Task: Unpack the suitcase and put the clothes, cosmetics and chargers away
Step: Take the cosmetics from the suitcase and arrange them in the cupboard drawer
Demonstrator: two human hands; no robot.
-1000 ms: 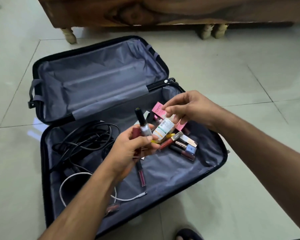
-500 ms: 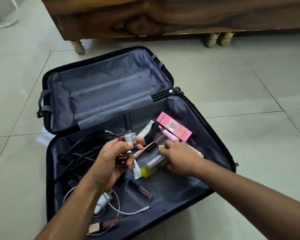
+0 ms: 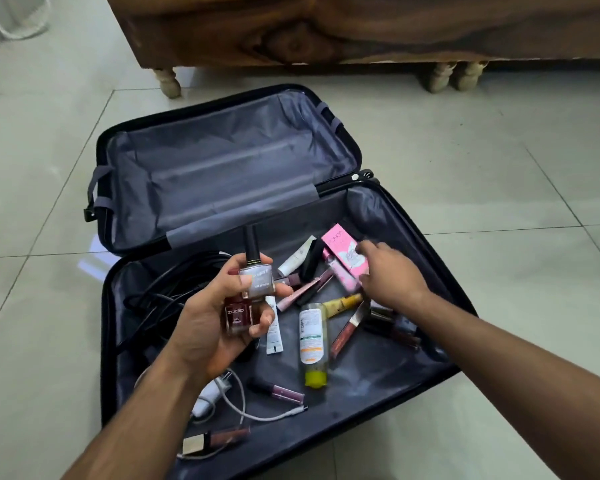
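Right, I've got two nail polish bottles stacked in my left hand (image 3: 222, 317): the grey polish (image 3: 257, 280) up top w/ its black cap, the dark red polish (image 3: 239, 315) under it, fingers and thumb curled round both. My right hand (image 3: 388, 271) is over the cosmetics pile in the suitcase (image 3: 440, 271), fingers loosely spread and reaching down onto the pink box (image 3: 343, 252); can't tell if it's pinched yet, looks blurred.

Risk as I see it: left hand is nearly full, so adding a third item could let the grey bottle slip off the red one and drop, glass on the case floor or tile (image 3: 499, 168). Also the box sits touching the pink tube (image 3: 340, 271) and the slim lip pencils beside it, so a sloppy grab may drag them along or scatter them.

Clear yellow-capped bottle (image 3: 313, 344), white tube (image 3: 273, 327), black cables (image 3: 160, 292) and the white charger (image 3: 212, 393) w/ cord all lie in the case, not yet unpacked.
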